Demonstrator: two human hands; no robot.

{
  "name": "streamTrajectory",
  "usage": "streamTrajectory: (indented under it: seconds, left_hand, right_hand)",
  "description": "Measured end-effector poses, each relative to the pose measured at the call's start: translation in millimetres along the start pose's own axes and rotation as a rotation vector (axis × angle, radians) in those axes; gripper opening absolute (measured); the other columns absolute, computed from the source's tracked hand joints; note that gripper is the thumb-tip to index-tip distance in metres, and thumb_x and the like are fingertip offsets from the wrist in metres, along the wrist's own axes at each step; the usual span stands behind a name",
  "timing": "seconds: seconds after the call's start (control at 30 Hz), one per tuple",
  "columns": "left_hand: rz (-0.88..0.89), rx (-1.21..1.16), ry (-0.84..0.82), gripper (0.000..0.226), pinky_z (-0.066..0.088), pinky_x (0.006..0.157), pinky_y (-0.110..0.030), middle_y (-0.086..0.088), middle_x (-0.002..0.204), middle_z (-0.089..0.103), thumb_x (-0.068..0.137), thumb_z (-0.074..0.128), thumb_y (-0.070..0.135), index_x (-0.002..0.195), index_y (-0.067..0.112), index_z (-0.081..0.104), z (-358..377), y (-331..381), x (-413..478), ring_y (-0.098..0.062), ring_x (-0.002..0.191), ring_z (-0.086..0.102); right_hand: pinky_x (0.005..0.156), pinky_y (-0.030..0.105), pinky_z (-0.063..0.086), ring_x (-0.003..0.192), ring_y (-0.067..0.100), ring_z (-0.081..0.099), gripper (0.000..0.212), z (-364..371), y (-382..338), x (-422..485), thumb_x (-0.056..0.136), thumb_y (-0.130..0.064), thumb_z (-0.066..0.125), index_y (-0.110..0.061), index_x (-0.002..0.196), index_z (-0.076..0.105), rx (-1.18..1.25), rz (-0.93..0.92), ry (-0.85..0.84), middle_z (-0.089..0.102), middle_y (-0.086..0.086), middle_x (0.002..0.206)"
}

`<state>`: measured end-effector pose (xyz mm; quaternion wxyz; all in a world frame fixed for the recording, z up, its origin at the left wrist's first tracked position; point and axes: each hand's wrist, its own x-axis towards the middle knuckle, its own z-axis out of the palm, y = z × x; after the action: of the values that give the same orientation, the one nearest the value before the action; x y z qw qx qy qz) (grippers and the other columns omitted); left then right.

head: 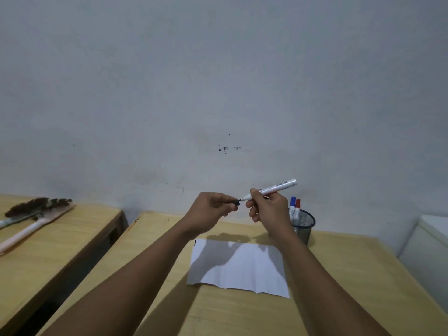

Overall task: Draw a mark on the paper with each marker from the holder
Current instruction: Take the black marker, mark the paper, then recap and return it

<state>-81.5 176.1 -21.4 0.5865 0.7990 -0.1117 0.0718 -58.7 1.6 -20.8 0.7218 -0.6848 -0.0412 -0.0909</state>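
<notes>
My right hand (266, 209) grips a white marker (276, 188) held above the desk, its dark tip pointing left. My left hand (211, 212) pinches the marker's black cap (236, 202), a small gap away from the tip. Below the hands a white sheet of paper (242, 267) lies on the wooden desk (339, 287), with a short black mark at its top left corner. A black mesh holder (304, 226) stands behind my right wrist, with a blue-capped marker (292, 202) and a red-capped marker (298, 204) upright in it.
A second wooden desk (60, 238) stands to the left across a dark gap, carrying two brushes (36, 212). A grey wall rises directly behind both desks. A white box-like object (429, 251) sits at the right edge.
</notes>
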Motion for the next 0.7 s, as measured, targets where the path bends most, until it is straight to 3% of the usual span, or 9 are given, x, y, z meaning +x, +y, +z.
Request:
streamTrajectory:
  seconds: [0.07,0.17,0.3,0.5,0.7]
  left_hand:
    - [0.025,-0.013,-0.007,0.016,0.053,0.079,-0.025,-0.008,0.093,0.078,0.089,0.07,0.014,0.104,0.012,0.077,8.7,14.1,-1.3,-0.009,0.077,0.063]
    - [0.078,-0.026,-0.021,0.018,0.052,0.075,-0.018,-0.006,0.094,0.078,0.088,0.071,0.013,0.105,0.01,0.076,23.1,34.4,-2.2,-0.004,0.076,0.065]
    - [0.15,-0.028,-0.039,0.02,0.054,0.077,-0.015,-0.003,0.098,0.078,0.086,0.074,0.01,0.106,0.007,0.076,51.6,59.8,-0.9,-0.007,0.089,0.072]
    - [0.131,-0.076,-0.029,0.019,0.052,0.071,-0.017,-0.004,0.09,0.077,0.087,0.072,0.012,0.106,0.01,0.076,89.8,84.0,13.1,-0.007,0.072,0.065]
    - [0.12,-0.12,-0.092,0.017,0.049,0.065,-0.014,-0.004,0.088,0.078,0.085,0.073,0.006,0.102,0.008,0.077,111.6,84.0,25.3,-0.005,0.071,0.067]
  right_hand:
    - [0.043,0.025,0.044,0.044,0.013,0.055,0.022,-12.5,-13.2,-5.8,0.096,-0.021,0.064,-0.004,0.084,0.07,0.002,-0.025,0.013,0.069,0.007,0.065]
    - [0.047,0.029,0.044,0.048,0.016,0.054,0.021,-31.9,-30.4,-16.4,0.095,-0.024,0.065,-0.006,0.084,0.069,-0.019,-0.065,0.014,0.07,0.007,0.066]
    - [0.048,0.025,0.042,0.051,0.012,0.051,0.029,-59.0,-47.2,-25.1,0.097,-0.029,0.064,-0.002,0.089,0.07,0.023,-0.094,0.04,0.065,0.004,0.066]
    - [0.048,0.02,0.041,0.053,0.01,0.05,0.028,-95.3,-56.2,-26.9,0.099,-0.028,0.059,-0.003,0.09,0.068,0.076,-0.148,0.099,0.064,0.003,0.069]
    - [0.048,0.023,0.038,0.052,0.011,0.043,0.024,-113.9,-45.4,-18.0,0.095,-0.029,0.067,-0.008,0.085,0.069,0.072,-0.173,0.128,0.054,0.004,0.063]
